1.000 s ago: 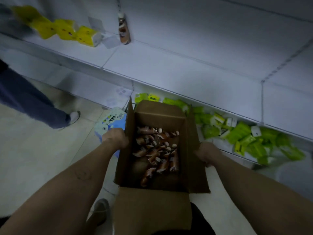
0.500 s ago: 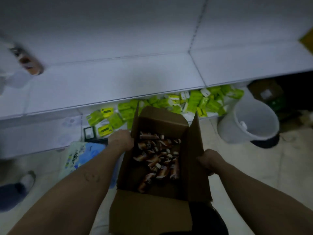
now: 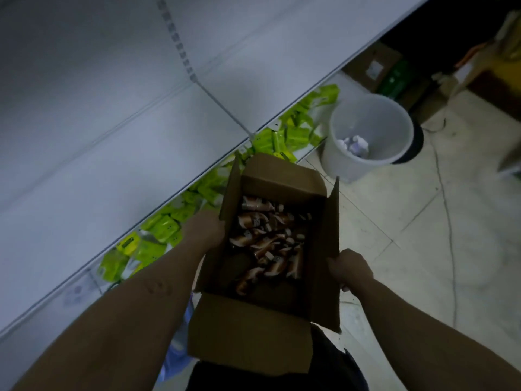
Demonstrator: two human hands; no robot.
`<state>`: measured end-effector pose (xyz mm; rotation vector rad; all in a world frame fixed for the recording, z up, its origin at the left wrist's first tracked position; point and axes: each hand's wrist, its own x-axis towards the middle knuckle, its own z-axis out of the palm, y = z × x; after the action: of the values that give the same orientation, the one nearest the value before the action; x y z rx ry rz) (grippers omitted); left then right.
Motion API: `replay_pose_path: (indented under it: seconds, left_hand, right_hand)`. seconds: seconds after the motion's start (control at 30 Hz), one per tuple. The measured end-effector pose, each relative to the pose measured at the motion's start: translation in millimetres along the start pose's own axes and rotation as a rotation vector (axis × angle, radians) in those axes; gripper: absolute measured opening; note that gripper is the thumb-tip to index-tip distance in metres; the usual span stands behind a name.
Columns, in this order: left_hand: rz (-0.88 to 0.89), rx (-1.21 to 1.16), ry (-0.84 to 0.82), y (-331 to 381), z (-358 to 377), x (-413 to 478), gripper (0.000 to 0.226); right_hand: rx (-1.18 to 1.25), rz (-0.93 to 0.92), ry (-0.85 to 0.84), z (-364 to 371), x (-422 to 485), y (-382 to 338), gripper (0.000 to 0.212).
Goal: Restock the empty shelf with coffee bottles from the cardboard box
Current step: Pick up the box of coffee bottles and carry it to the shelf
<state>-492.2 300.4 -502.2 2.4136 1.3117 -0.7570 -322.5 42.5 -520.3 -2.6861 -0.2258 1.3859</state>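
Between the 2 forearms, low in the middle of the view, the cardboard box (image 3: 248, 334) appears to be carried clear of the floor, all 4 flaps open. The left hand (image 3: 204, 230) is closed on the box's left wall just under the raised flap, its fingertips hidden by cardboard. The right hand (image 3: 349, 268) is curled round the edge of the right flap. The coffee bottles (image 3: 267, 238) lie loose and jumbled on the box bottom, mostly toward the far end, none upright. The empty shelf (image 3: 127, 170) runs bare along the left, with no bottle on the part in view.

The main risk, as I judge it, is the right-side hold: a flap is thin and could fold or tear under the load, dropping that side. Loose bottles would then roll to the low end and worsen the tilt. Swinging left toward the shelf, the far corner could sweep the green packets (image 3: 163, 230) on the tier below. To the right, the white bin (image 3: 338, 153) and a floor cable (image 3: 448, 221) sit near any sideways step.
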Motion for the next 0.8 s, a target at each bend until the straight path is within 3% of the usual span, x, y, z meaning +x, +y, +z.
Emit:
replay_pose_path:
  seconds: [0.3,0.53,0.8]
  left_hand:
    - [0.370,0.059,-0.009,38.0,-0.4,95.8,0.037]
    - [0.511,0.206,-0.070,53.4,39.1,163.5,0.037]
    - [0.697,0.196,-0.034,63.0,132.6,209.8,0.037]
  right_hand:
    - [0.135,0.305,0.122,23.8,23.0,-4.5,0.027]
    - [0.286,0.546,0.204,105.2,41.7,-11.1,0.035]
    - [0.627,0.698,0.459,212.8,88.1,27.5,0.042]
